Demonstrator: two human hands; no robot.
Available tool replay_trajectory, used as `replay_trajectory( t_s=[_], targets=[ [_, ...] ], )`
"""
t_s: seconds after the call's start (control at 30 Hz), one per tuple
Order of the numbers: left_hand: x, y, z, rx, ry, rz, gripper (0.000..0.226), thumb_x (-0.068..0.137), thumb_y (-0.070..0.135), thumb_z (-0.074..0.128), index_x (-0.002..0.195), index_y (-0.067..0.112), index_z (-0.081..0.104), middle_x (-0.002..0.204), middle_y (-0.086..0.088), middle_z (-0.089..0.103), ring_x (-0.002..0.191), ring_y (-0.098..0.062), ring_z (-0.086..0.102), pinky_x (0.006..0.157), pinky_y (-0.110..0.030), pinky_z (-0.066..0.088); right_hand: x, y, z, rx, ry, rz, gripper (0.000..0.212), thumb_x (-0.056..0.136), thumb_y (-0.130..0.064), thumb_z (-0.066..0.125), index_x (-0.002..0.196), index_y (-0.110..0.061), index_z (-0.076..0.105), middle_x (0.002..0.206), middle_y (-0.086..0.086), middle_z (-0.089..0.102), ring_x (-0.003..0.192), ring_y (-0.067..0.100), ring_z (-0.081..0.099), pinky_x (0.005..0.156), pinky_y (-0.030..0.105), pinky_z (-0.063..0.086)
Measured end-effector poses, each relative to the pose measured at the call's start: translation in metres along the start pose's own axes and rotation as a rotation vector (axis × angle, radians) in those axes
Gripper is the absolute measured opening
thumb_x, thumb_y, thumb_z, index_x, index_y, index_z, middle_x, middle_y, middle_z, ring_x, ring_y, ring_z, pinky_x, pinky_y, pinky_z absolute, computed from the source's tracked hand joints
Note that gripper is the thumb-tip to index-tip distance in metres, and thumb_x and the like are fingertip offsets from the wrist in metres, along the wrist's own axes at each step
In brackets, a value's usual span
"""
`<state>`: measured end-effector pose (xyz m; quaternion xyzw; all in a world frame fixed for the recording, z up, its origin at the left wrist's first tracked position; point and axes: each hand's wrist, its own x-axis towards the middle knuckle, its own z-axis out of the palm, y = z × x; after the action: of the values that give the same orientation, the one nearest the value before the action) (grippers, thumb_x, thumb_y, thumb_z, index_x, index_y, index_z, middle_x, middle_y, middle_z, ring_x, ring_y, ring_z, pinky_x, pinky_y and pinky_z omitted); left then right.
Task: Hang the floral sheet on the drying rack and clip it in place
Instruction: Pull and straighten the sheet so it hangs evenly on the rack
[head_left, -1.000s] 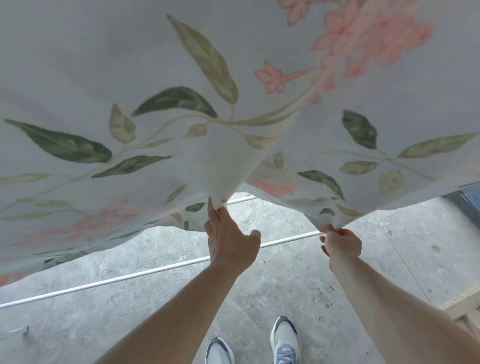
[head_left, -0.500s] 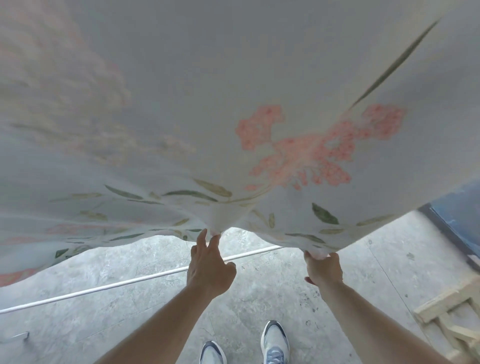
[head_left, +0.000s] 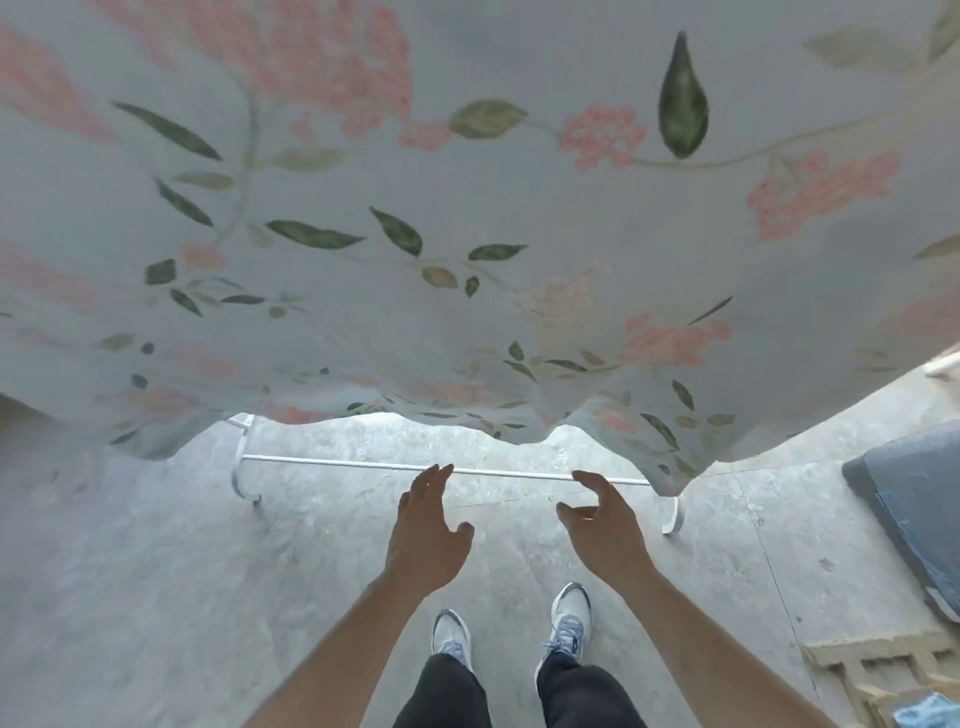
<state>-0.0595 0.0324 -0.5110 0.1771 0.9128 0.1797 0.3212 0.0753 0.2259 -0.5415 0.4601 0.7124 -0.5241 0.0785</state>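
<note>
Head view: floral sheet (head_left: 467, 234) is hanging in front, filling the upper frame, its wavy lower hem dangling just above the rack's low white bar (head_left: 337, 462). Half a second ago both hands were pinching that hem; now both are letting go and hovering below it, so the spread-out step looks finished and clipping is probably next. No clips are showing anywhere. Top of the drying rack is hidden behind the sheet, so cannot tell how the cloth is sitting up there. Left hand (head_left: 428, 535) is hanging below the hem, fingers straight and apart, holding nothing, fingertips overlapping the bar in view; contact is unclear. Right hand (head_left: 605, 525) is loosely cupped, empty, also below the hem. Concrete floor (head_left: 130, 571) is lying under the sheet, shoes (head_left: 571, 618) behind the hands, a blue-grey cushion (head_left: 914, 499) off to the sheet's right.
</note>
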Motion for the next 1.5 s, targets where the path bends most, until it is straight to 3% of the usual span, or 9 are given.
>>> replay_trajectory(
  t_s=[0.23, 0.33, 0.47, 0.7, 0.8, 0.93, 1.17, 1.3, 1.5],
  targets=[
    [-0.119, -0.08, -0.086, -0.17, 0.182, -0.115, 0.074, 0.094, 0.023, 0.067, 0.158, 0.031, 0.03, 0.165, 0.011, 0.024, 0.152, -0.017, 0.025, 0.126, -0.04, 0.02, -0.102, -0.088, 0.056, 0.035, -0.145, -0.268, 0.041, 0.092, -0.029, 0.074, 0.126, -0.045, 0.057, 0.13, -0.03, 0.055, 0.105, -0.002, 0.063, 0.082, 0.03, 0.057],
    [-0.148, -0.124, -0.124, -0.21, 0.267, -0.1, 0.073, 0.092, 0.025, 0.07, 0.156, 0.031, 0.035, 0.164, 0.01, 0.028, 0.151, -0.015, 0.027, 0.126, -0.034, 0.018, -0.136, -0.134, 0.095, 0.025, -0.189, -0.367, 0.042, 0.092, -0.029, 0.074, 0.126, -0.047, 0.056, 0.13, -0.03, 0.054, 0.107, -0.003, 0.062, 0.082, 0.026, 0.056],
    [-0.185, -0.178, -0.18, -0.254, 0.345, -0.088, 0.072, 0.091, 0.026, 0.071, 0.155, 0.031, 0.038, 0.161, 0.012, 0.033, 0.146, -0.015, 0.033, 0.12, -0.034, 0.03, -0.177, -0.185, 0.154, 0.0, -0.234, -0.449, 0.044, 0.094, -0.03, 0.072, 0.13, -0.046, 0.054, 0.13, -0.032, 0.052, 0.109, -0.008, 0.059, 0.08, 0.02, 0.054],
    [-0.236, -0.281, -0.267, -0.291, 0.485, -0.046, 0.066, 0.089, 0.027, 0.072, 0.149, 0.034, 0.045, 0.155, 0.015, 0.04, 0.142, -0.015, 0.038, 0.114, -0.029, 0.033, -0.247, -0.255, 0.253, -0.032, -0.307, -0.576, 0.045, 0.094, -0.035, 0.069, 0.135, -0.046, 0.051, 0.135, -0.035, 0.051, 0.111, -0.012, 0.057, 0.092, 0.029, 0.056],
    [-0.252, -0.309, -0.293, -0.332, 0.513, -0.037, 0.065, 0.09, 0.027, 0.071, 0.148, 0.038, 0.044, 0.154, 0.02, 0.039, 0.14, -0.012, 0.038, 0.113, -0.028, 0.033, -0.268, -0.279, 0.28, -0.059, -0.34, -0.626, 0.043, 0.096, -0.035, 0.066, 0.134, -0.048, 0.05, 0.132, -0.039, 0.049, 0.114, -0.013, 0.054, 0.092, 0.022, 0.05],
    [-0.26, -0.338, -0.33, -0.356, 0.559, -0.02, 0.063, 0.092, 0.03, 0.07, 0.148, 0.041, 0.043, 0.149, 0.027, 0.037, 0.138, -0.008, 0.038, 0.114, -0.031, 0.034, -0.277, -0.316, 0.309, -0.09, -0.354, -0.677, 0.041, 0.096, -0.036, 0.065, 0.133, -0.048, 0.052, 0.13, -0.039, 0.051, 0.116, -0.012, 0.054, 0.083, 0.014, 0.045],
    [-0.239, -0.391, -0.41, -0.319, 0.612, -0.025, 0.065, 0.093, 0.03, 0.069, 0.151, 0.039, 0.042, 0.148, 0.03, 0.034, 0.141, -0.004, 0.035, 0.116, -0.027, 0.03, -0.262, -0.393, 0.38, -0.061, -0.388, -0.749, 0.04, 0.096, -0.033, 0.065, 0.131, -0.048, 0.054, 0.133, -0.033, 0.053, 0.117, -0.01, 0.054, 0.091, 0.018, 0.048],
    [-0.213, -0.417, -0.468, -0.295, 0.643, -0.041, 0.063, 0.093, 0.031, 0.069, 0.15, 0.04, 0.043, 0.151, 0.026, 0.036, 0.141, -0.004, 0.036, 0.119, -0.033, 0.033, -0.239, -0.449, 0.427, -0.011, -0.411, -0.778, 0.04, 0.096, -0.03, 0.069, 0.129, -0.047, 0.055, 0.13, -0.035, 0.054, 0.115, -0.01, 0.055, 0.081, 0.012, 0.05],
    [-0.177, -0.444, -0.559, -0.268, 0.694, -0.028, 0.061, 0.092, 0.029, 0.07, 0.147, 0.038, 0.046, 0.147, 0.027, 0.039, 0.137, -0.002, 0.04, 0.115, -0.038, 0.041, -0.208, -0.527, 0.478, 0.037, -0.408, -0.801, 0.038, 0.095, -0.033, 0.07, 0.126, -0.049, 0.056, 0.13, -0.033, 0.055, 0.113, -0.01, 0.056, 0.095, 0.026, 0.053]
  ],
)
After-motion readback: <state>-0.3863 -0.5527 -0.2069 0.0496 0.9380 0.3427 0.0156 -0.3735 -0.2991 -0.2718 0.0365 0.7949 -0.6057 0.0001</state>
